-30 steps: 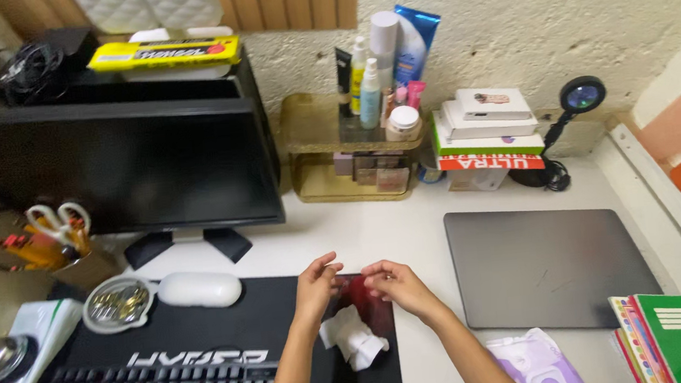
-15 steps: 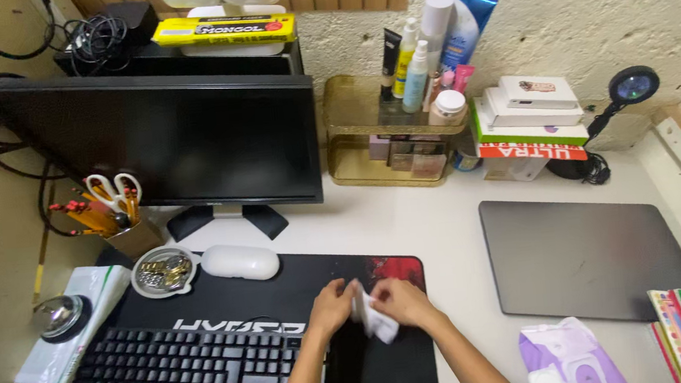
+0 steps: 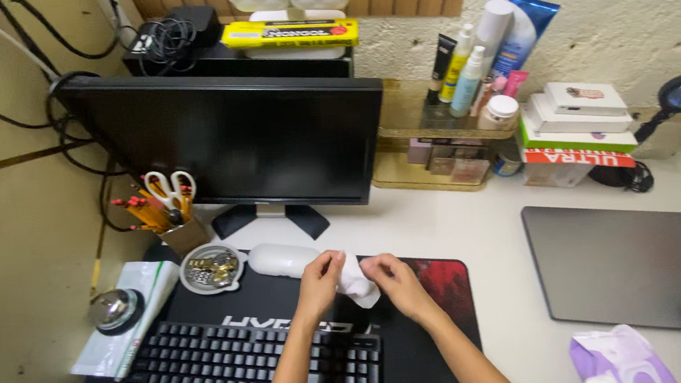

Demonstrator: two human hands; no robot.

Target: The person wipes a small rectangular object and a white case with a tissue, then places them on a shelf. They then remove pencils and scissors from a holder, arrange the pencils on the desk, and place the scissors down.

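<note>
My left hand (image 3: 318,281) and my right hand (image 3: 395,281) both pinch a crumpled white wipe (image 3: 356,280), held just above the black desk mat (image 3: 420,349) with its red corner. The hands are close together over the top edge of the black keyboard (image 3: 241,366). A white oblong case (image 3: 282,260) lies right behind my left hand, in front of the dark monitor (image 3: 230,144).
A small dish of clips (image 3: 211,269), a pencil cup with scissors (image 3: 168,215) and a round silver bell (image 3: 113,308) sit at left. A closed grey laptop (image 3: 630,263) lies at right, a purple wipes pack (image 3: 618,359) near the front, a gold shelf of bottles (image 3: 451,137) behind.
My hands have lifted the wipe off the mat and carried it left and forward, toward the white case. The view has swung left, showing more of the wall and cables.
</note>
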